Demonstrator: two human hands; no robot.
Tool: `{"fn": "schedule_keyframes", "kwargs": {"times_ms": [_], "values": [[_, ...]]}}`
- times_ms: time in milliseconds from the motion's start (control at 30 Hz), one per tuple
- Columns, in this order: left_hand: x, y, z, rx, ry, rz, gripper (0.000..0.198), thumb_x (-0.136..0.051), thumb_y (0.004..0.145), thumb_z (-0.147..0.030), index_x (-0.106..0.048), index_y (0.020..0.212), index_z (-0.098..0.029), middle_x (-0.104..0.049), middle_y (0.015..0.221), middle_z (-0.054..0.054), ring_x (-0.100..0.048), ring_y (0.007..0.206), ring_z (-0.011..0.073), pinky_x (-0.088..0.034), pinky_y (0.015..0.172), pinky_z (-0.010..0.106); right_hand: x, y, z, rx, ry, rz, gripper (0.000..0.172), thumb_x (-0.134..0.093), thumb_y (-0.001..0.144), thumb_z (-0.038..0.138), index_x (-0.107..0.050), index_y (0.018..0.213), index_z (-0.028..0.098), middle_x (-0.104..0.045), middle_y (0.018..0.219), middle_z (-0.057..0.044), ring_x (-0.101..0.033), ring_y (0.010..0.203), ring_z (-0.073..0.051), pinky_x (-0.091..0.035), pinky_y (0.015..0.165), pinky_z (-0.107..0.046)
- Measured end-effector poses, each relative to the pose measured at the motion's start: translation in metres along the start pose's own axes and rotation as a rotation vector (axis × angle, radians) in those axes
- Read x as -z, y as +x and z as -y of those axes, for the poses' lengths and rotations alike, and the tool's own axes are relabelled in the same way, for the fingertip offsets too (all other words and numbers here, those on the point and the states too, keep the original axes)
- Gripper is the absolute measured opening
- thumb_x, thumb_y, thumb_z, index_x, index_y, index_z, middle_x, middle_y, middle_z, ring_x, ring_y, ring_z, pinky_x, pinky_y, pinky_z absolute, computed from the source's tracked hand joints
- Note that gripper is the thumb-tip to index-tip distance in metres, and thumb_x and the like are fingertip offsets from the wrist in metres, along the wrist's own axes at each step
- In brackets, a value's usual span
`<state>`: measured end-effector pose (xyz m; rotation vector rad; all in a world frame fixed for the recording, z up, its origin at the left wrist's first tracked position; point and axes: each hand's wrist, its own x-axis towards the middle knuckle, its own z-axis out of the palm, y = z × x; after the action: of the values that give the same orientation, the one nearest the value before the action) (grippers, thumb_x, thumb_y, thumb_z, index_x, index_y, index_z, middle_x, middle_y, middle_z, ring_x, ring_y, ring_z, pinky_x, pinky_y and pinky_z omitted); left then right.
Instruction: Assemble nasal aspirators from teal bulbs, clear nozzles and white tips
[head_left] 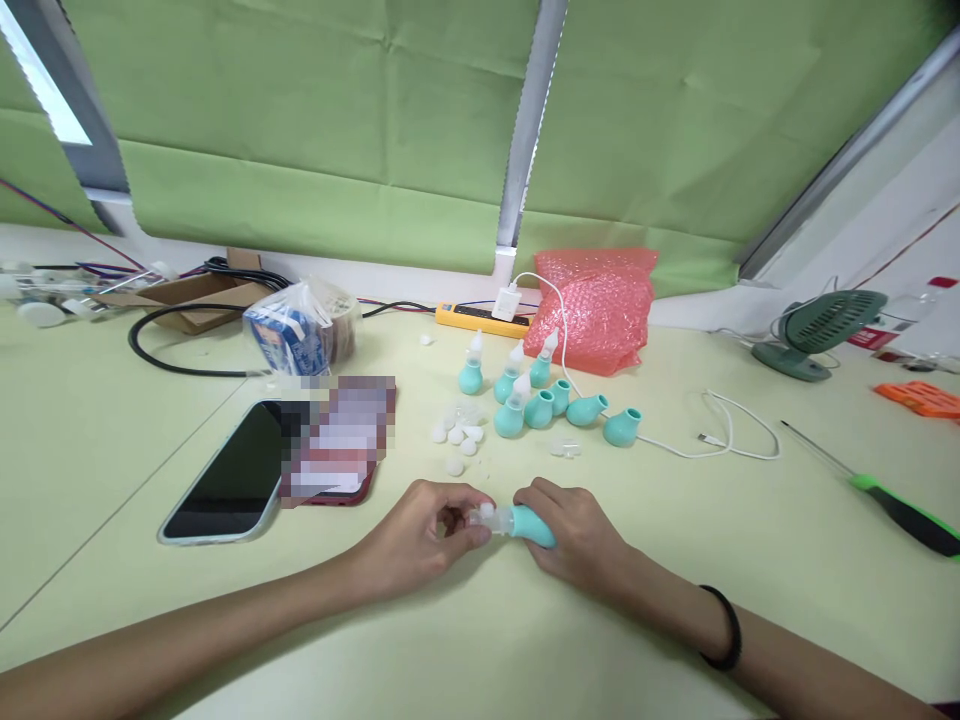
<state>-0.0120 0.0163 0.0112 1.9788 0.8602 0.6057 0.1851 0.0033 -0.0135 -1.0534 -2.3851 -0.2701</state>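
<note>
My right hand point(581, 535) wraps round a teal squeeze bulb point(534, 526), which lies on its side with its neck to the left. A clear plastic connector point(501, 520) sticks out of the neck. My left hand point(424, 530) pinches the outer end of this connector, where a small white piece shows; the fingertips partly hide it. Beyond my hands stand bulbs with pointed clear tips, such as a tipped bulb point(471, 372), and several bare ones, such as an open-necked bulb point(622, 427). Small white caps point(455, 436) and clear plastic connectors point(565, 448) lie in front of them.
Two phones, a dark-screened phone point(232, 480) and a red-edged phone point(349, 440), lie at left. Behind are a bagged blue box point(289, 335), a yellow power strip point(480, 320) and a pink bubble-wrap bag point(596, 310). A white cable point(675, 452), a screwdriver point(892, 505) and a green fan point(817, 330) are at right.
</note>
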Motion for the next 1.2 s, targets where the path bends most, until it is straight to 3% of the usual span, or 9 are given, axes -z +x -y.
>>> {"fn": "schedule_keyframes", "kwargs": {"times_ms": [133,400,600,700,800,900,1033,1100,1200], "values": [[0.000,-0.003,0.000,-0.110,0.201,-0.040,0.015,-0.047,0.078,-0.021,-0.059,0.083,-0.015,-0.054,0.062,-0.001,-0.046,0.056,0.0104,-0.036,0.052,0.020,0.001,0.000,0.003,-0.039,0.027,0.065,0.018,-0.038,0.059,0.006,-0.049,0.068,0.016,-0.052,0.057,-0.002,-0.045,0.044,-0.012,-0.024,0.039,-0.022],[0.000,-0.004,0.003,-0.529,0.379,-0.117,0.018,-0.040,0.082,-0.012,-0.052,0.095,-0.011,-0.052,0.069,0.005,-0.042,0.063,0.0137,-0.037,0.057,0.024,0.008,0.007,0.009,-0.279,0.504,0.215,0.013,-0.042,0.056,0.006,-0.043,0.060,0.018,-0.042,0.048,0.005,-0.035,0.043,-0.008,-0.026,0.041,-0.019],[0.005,-0.003,-0.003,-0.648,0.519,0.008,0.022,-0.035,0.083,-0.007,-0.052,0.097,-0.008,-0.052,0.072,0.009,-0.041,0.065,0.0153,-0.038,0.057,0.027,0.018,0.010,0.010,-0.415,0.766,0.437,0.016,-0.044,0.056,0.005,-0.034,0.053,0.017,-0.029,0.049,0.007,-0.027,0.047,-0.006,-0.022,0.041,-0.018],[0.009,-0.003,-0.009,-0.575,0.282,0.047,0.020,-0.045,0.079,-0.010,-0.056,0.096,-0.008,-0.055,0.073,0.008,-0.045,0.066,0.0141,-0.040,0.058,0.026,0.023,0.013,0.014,-0.455,0.901,0.506,0.015,-0.048,0.058,0.006,-0.038,0.054,0.016,-0.031,0.051,0.007,-0.030,0.048,-0.006,-0.023,0.041,-0.017],[0.007,-0.003,-0.015,-0.292,-0.180,-0.015,0.019,-0.061,0.070,-0.017,-0.061,0.088,-0.011,-0.056,0.071,0.005,-0.049,0.064,0.0124,-0.041,0.057,0.023,0.028,0.016,0.022,-0.530,1.089,0.501,0.011,-0.055,0.062,0.012,-0.046,0.066,0.016,-0.036,0.056,0.006,-0.034,0.050,-0.006,-0.028,0.044,-0.018],[0.002,-0.002,-0.018,-0.026,-0.590,-0.021,0.021,-0.065,0.067,-0.022,-0.061,0.085,-0.012,-0.056,0.072,0.003,-0.053,0.065,0.0131,-0.043,0.058,0.024,0.034,0.017,0.030,-0.562,1.258,0.468,0.025,-0.061,0.064,0.020,-0.045,0.083,0.017,-0.042,0.064,0.005,-0.038,0.054,-0.007,-0.033,0.048,-0.018],[0.001,-0.001,-0.018,0.073,-0.683,-0.055,0.016,-0.059,0.073,-0.028,-0.060,0.081,-0.014,-0.054,0.083,0.003,-0.053,0.074,0.0143,-0.042,0.066,0.025,0.042,0.017,0.033,-0.413,1.179,0.428,0.033,-0.057,0.071,0.027,-0.042,0.099,0.019,-0.050,0.082,-0.001,-0.047,0.069,-0.012,-0.041,0.059,-0.023],[0.003,0.001,-0.017,0.075,-0.630,-0.093,0.018,-0.054,0.077,-0.031,-0.059,0.084,-0.014,-0.055,0.091,0.004,-0.051,0.084,0.0157,-0.039,0.074,0.025,0.042,0.017,0.024,-0.310,0.960,0.276,0.036,-0.054,0.074,0.027,-0.040,0.106,0.019,-0.051,0.092,-0.005,-0.049,0.080,-0.015,-0.042,0.068,-0.028],[0.006,0.001,-0.016,0.031,-0.518,-0.129,0.023,-0.043,0.084,-0.035,-0.051,0.095,-0.017,-0.058,0.090,0.004,-0.049,0.086,0.0149,-0.036,0.074,0.025,0.036,0.020,-0.009,-0.218,0.522,-0.125,0.037,-0.055,0.072,0.026,-0.043,0.105,0.018,-0.050,0.099,-0.009,-0.048,0.086,-0.020,-0.043,0.071,-0.033]]}}
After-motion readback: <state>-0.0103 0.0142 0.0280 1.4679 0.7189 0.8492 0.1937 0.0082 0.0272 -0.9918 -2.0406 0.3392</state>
